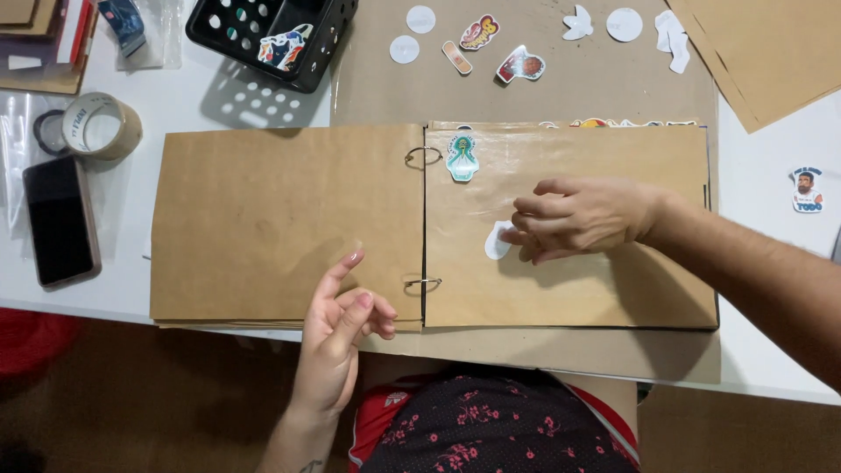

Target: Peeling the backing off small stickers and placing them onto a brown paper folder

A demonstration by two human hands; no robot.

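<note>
The right hand (583, 219) lies flat, fingers together, pressing a white sticker (498, 242) onto the kraft album (569, 289) page to seat it; the left hand (337, 333) hovers empty, fingers loosely curled, just beside the 2 rings.

— Where's the album (350, 223)?
— Open on the desk (771, 350), the phone (60, 221) and tape roll (101, 125) to its left.
— And the basket (272, 35)?
— Behind the album, with loose stickers (477, 32) to its right.
</note>
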